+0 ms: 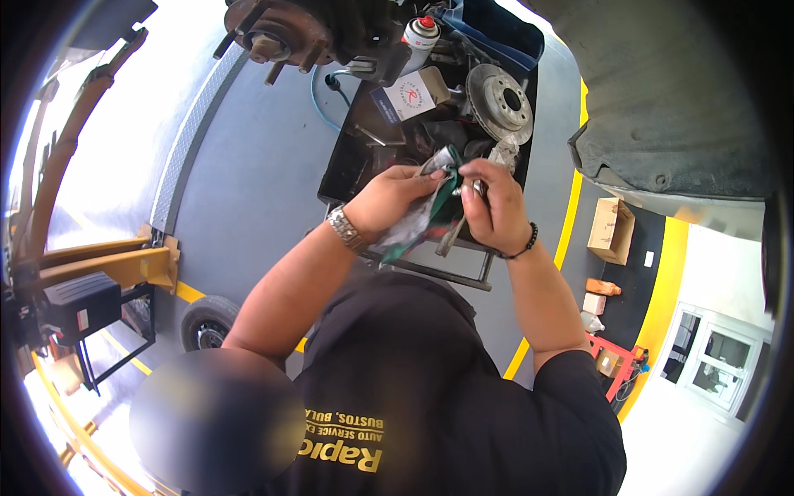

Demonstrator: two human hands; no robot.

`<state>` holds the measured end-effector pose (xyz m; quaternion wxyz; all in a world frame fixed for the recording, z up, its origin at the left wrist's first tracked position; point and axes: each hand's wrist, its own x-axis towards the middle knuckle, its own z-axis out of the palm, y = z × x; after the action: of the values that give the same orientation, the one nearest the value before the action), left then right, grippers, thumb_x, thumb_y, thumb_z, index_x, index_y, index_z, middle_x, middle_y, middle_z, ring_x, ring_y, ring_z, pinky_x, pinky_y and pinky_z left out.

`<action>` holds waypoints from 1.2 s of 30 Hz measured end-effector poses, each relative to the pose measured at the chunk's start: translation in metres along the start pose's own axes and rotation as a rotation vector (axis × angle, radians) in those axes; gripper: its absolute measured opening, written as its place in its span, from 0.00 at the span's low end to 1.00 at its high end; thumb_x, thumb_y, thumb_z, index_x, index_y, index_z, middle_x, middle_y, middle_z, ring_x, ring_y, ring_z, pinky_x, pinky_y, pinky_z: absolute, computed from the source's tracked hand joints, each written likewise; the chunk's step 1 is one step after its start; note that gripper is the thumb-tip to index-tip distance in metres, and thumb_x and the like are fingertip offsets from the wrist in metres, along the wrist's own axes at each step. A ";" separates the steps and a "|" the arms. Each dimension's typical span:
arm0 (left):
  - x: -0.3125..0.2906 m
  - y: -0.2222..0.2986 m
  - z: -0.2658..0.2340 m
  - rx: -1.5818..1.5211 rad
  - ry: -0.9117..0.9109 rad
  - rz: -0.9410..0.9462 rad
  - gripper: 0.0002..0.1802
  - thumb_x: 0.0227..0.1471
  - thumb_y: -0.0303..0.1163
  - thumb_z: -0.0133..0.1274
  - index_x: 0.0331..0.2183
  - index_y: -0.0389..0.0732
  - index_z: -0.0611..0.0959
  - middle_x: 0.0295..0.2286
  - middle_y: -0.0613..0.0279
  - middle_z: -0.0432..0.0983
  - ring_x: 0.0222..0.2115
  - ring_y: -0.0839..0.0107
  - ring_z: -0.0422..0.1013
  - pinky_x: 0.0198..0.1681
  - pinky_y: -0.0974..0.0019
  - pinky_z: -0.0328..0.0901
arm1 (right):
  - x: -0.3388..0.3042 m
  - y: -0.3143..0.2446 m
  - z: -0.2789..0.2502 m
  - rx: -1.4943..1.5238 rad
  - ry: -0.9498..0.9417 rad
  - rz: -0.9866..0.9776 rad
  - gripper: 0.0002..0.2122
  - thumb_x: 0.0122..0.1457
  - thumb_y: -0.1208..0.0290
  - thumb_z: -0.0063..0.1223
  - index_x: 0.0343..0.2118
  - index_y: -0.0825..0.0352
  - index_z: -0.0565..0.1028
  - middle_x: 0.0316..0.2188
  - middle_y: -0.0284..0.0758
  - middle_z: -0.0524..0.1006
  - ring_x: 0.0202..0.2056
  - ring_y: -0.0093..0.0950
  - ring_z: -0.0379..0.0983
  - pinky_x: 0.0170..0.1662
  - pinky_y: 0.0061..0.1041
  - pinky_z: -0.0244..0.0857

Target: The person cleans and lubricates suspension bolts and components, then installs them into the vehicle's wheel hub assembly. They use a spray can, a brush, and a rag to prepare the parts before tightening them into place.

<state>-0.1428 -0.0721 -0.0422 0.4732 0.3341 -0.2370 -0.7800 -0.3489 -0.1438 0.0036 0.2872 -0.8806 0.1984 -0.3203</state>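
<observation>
My left hand [390,197] is closed on a crumpled grey and green rag [413,221], which hangs down beside the wrist. Close by, my right hand [499,204] pinches a small dark metal part [480,188] at the rag's edge; its exact kind is mostly hidden by the fingers. Both hands are above the near end of a black tool cart [329,183]. On the cart, beyond the hands, are a brake disc [499,104], a white and blue cardboard box [413,95] and a spray can with a red cap [422,41].
A wheel hub with studs [269,48] hangs over the cart's far left. Dark vehicle bodywork [678,124] overhangs the right. A yellow lift arm [99,256] and a tyre [208,324] are at left. An open carton [610,231] stands on the floor at right.
</observation>
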 end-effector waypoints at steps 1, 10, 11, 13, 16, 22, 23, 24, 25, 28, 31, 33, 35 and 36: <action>-0.008 0.005 -0.004 -0.006 0.081 -0.026 0.16 0.69 0.38 0.47 0.44 0.35 0.80 0.35 0.56 0.82 0.33 0.66 0.82 0.34 0.65 0.77 | -0.002 -0.002 -0.004 -0.054 0.002 -0.032 0.12 0.65 0.74 0.47 0.49 0.73 0.70 0.30 0.36 0.76 0.28 0.25 0.72 0.35 0.26 0.68; -0.009 -0.015 0.041 1.325 0.285 0.806 0.35 0.43 0.25 0.62 0.56 0.36 0.74 0.42 0.49 0.78 0.40 0.51 0.77 0.43 0.57 0.74 | 0.010 -0.008 0.000 0.004 0.148 0.252 0.22 0.63 0.79 0.41 0.61 0.71 0.64 0.57 0.48 0.72 0.58 0.45 0.70 0.60 0.35 0.62; -0.008 -0.016 0.043 1.368 0.320 0.779 0.33 0.42 0.24 0.62 0.54 0.36 0.76 0.40 0.49 0.78 0.39 0.49 0.77 0.42 0.56 0.74 | 0.008 -0.009 0.004 -0.006 0.112 0.319 0.22 0.63 0.80 0.42 0.61 0.71 0.64 0.56 0.49 0.72 0.58 0.46 0.70 0.60 0.35 0.62; -0.008 -0.015 0.046 1.378 0.389 0.775 0.19 0.48 0.26 0.61 0.45 0.37 0.80 0.34 0.52 0.80 0.33 0.49 0.78 0.37 0.57 0.73 | 0.003 -0.014 0.006 -0.025 0.101 0.325 0.23 0.62 0.79 0.45 0.61 0.71 0.64 0.52 0.49 0.75 0.49 0.47 0.75 0.52 0.36 0.68; -0.024 -0.013 0.047 0.890 0.130 0.538 0.12 0.51 0.27 0.61 0.40 0.37 0.82 0.30 0.51 0.80 0.29 0.55 0.79 0.34 0.61 0.72 | -0.010 -0.031 -0.011 0.086 -0.014 0.263 0.23 0.60 0.78 0.47 0.60 0.70 0.65 0.41 0.44 0.78 0.33 0.43 0.76 0.38 0.37 0.70; -0.062 -0.028 0.052 0.062 -0.641 -0.092 0.13 0.67 0.35 0.52 0.44 0.35 0.82 0.34 0.72 0.79 0.34 0.84 0.71 0.39 0.73 0.68 | -0.034 -0.066 -0.044 -0.162 -0.143 -0.617 0.23 0.51 0.77 0.59 0.52 0.59 0.72 0.30 0.35 0.74 0.23 0.25 0.69 0.26 0.27 0.66; -0.065 -0.032 0.054 -0.045 -0.648 -0.240 0.14 0.67 0.37 0.52 0.44 0.34 0.81 0.33 0.70 0.79 0.33 0.83 0.72 0.38 0.73 0.68 | -0.038 -0.067 -0.047 -0.133 -0.168 -0.696 0.23 0.49 0.77 0.60 0.51 0.57 0.73 0.29 0.34 0.74 0.23 0.23 0.67 0.25 0.26 0.65; -0.063 -0.033 0.053 -0.080 -0.658 -0.326 0.14 0.66 0.37 0.53 0.43 0.34 0.81 0.33 0.67 0.80 0.33 0.80 0.73 0.38 0.71 0.69 | -0.041 -0.068 -0.048 -0.084 -0.180 -0.656 0.22 0.49 0.76 0.60 0.50 0.56 0.73 0.29 0.34 0.74 0.23 0.24 0.67 0.25 0.25 0.65; -0.059 -0.033 0.052 -0.125 -0.688 -0.406 0.15 0.65 0.38 0.54 0.41 0.34 0.82 0.33 0.64 0.80 0.33 0.77 0.75 0.38 0.69 0.70 | -0.045 -0.066 -0.048 -0.047 -0.166 -0.649 0.22 0.49 0.76 0.60 0.49 0.56 0.73 0.29 0.33 0.74 0.23 0.24 0.67 0.25 0.25 0.65; -0.043 -0.032 0.052 0.204 -0.616 -0.215 0.15 0.63 0.38 0.55 0.40 0.35 0.81 0.31 0.57 0.81 0.29 0.67 0.78 0.34 0.62 0.71 | -0.057 -0.059 -0.041 -0.054 -0.129 -0.387 0.21 0.54 0.80 0.53 0.53 0.62 0.71 0.32 0.38 0.75 0.22 0.29 0.69 0.27 0.29 0.68; -0.022 -0.035 0.062 1.198 -0.195 0.428 0.12 0.56 0.34 0.58 0.38 0.37 0.80 0.31 0.52 0.79 0.30 0.55 0.79 0.33 0.56 0.72 | -0.068 -0.049 -0.023 0.001 0.083 0.225 0.22 0.61 0.84 0.37 0.59 0.73 0.65 0.46 0.52 0.75 0.29 0.39 0.75 0.37 0.34 0.71; -0.012 -0.046 0.076 1.434 -0.005 0.597 0.14 0.52 0.32 0.59 0.40 0.37 0.79 0.30 0.54 0.79 0.30 0.54 0.79 0.33 0.53 0.72 | -0.075 -0.040 -0.018 -0.046 0.064 0.426 0.23 0.61 0.85 0.36 0.61 0.73 0.63 0.51 0.53 0.73 0.34 0.40 0.76 0.41 0.33 0.70; -0.005 -0.053 0.083 1.510 0.076 0.667 0.16 0.51 0.33 0.60 0.40 0.37 0.79 0.31 0.55 0.79 0.30 0.54 0.78 0.33 0.54 0.72 | -0.078 -0.031 -0.015 -0.061 0.060 0.499 0.24 0.60 0.86 0.34 0.62 0.75 0.62 0.55 0.52 0.71 0.40 0.42 0.77 0.47 0.33 0.69; -0.005 -0.056 0.086 1.509 0.112 0.701 0.16 0.50 0.34 0.61 0.39 0.36 0.79 0.33 0.55 0.79 0.30 0.54 0.78 0.34 0.54 0.72 | -0.079 -0.030 -0.016 -0.040 0.064 0.493 0.24 0.60 0.86 0.35 0.62 0.75 0.62 0.55 0.51 0.71 0.40 0.43 0.77 0.47 0.33 0.70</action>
<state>-0.2379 -0.0384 -0.0222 0.3487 0.5065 -0.7624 -0.2017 -0.4120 -0.0848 -0.0028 0.3329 -0.8006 0.4223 -0.2643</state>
